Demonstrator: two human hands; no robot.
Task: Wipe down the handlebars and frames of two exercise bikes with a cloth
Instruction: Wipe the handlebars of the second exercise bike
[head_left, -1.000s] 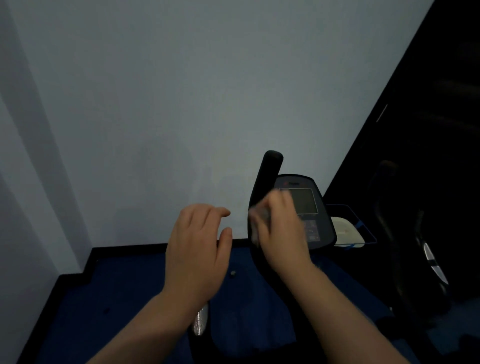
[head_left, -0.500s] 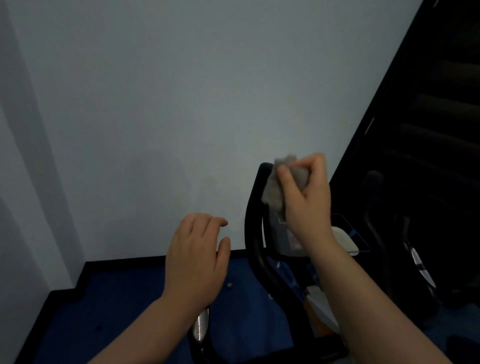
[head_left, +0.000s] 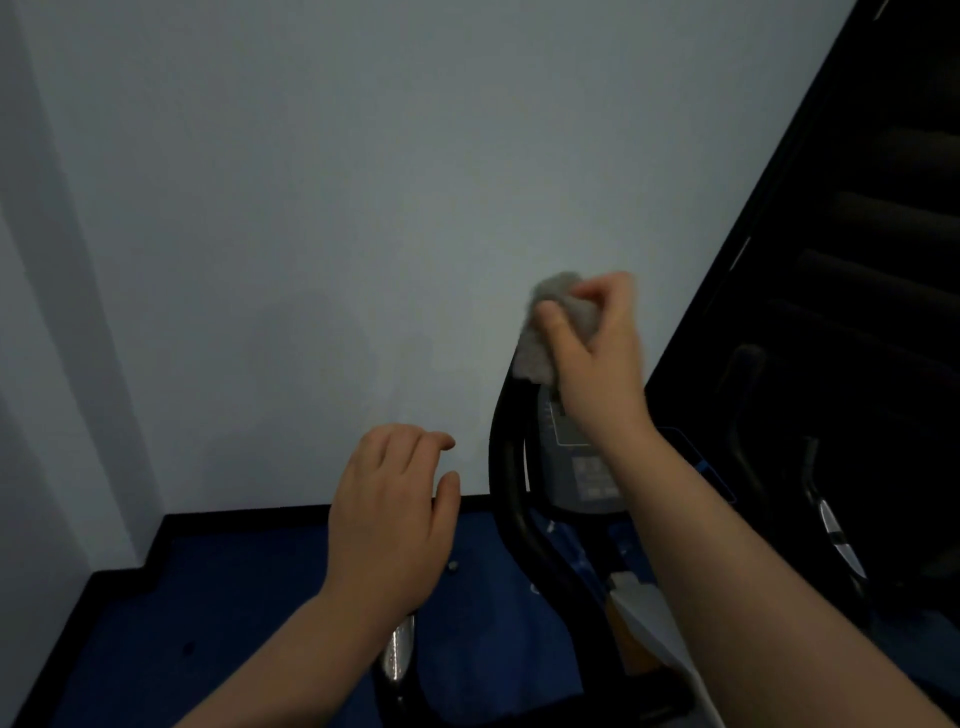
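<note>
Your right hand (head_left: 597, 353) grips the grey cloth (head_left: 550, 332) bunched over the top end of the black handlebar (head_left: 506, 467), a little higher than half a second ago, when it sat at the bar's tip; a second ago it rubbed lower, beside the console (head_left: 576, 467). Your left hand (head_left: 389, 514) hovers loosely open, holding nothing, much where it was, above the blue floor (head_left: 260, 597). A second bike (head_left: 831, 519) stands dim on the right.

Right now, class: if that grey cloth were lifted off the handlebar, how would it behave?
The cloth looks bunched in the right hand, so it is probably soft and floppy. It drapes over the handlebar top, so likely light. It seems unlikely to roll or break.
</note>
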